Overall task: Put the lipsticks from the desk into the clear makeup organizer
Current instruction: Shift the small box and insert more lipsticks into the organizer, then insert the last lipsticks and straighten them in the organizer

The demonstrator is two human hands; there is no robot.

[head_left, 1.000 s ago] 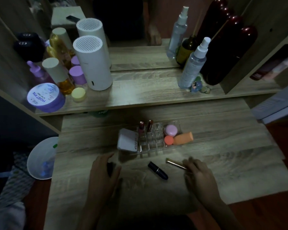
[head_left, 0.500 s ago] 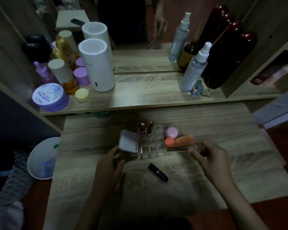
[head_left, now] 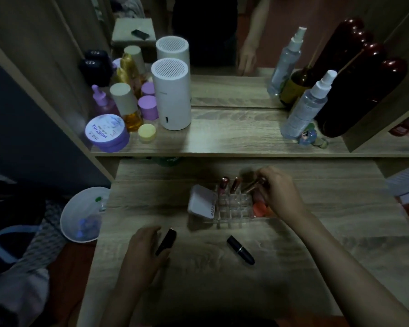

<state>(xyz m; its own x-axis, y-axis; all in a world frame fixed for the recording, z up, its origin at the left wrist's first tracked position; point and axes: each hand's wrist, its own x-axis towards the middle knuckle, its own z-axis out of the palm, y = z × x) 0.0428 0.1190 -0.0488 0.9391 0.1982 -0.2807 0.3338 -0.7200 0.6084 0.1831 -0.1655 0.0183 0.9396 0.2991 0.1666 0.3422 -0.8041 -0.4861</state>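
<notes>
Spreading across the near half of the view, the desk (head_left: 316,232) carries the whole job, with the clear organizer (head_left: 234,208) sitting near its middle and a white compact (head_left: 202,205) leaning at the organizer's left end. The right hand (head_left: 279,192) is over the far right part of the organizer, fingertips pinched on a slim gold lipstick (head_left: 252,186) that is tilted, its low end at the slots — it looks about to go in beside two lipsticks already standing there, a pink one (head_left: 223,185) and a red one (head_left: 234,185). The left hand (head_left: 142,253), at the near left, is loosely curled around a dark lipstick (head_left: 167,240), though whether it grips it firmly I cannot tell. One more black lipstick (head_left: 240,249) lies alone on the wood, near the organizer's front edge and well apart from either hand. Risks, as I judge them: the tilted gold tube could catch a divider and tip its standing neighbours, or push the light plastic organizer away, since nothing steadies it — the left hand is busy. An orange sponge (head_left: 260,208) under the right hand crowds that end. The loose black tube could roll if the wrist brushes it on the way back.
</notes>
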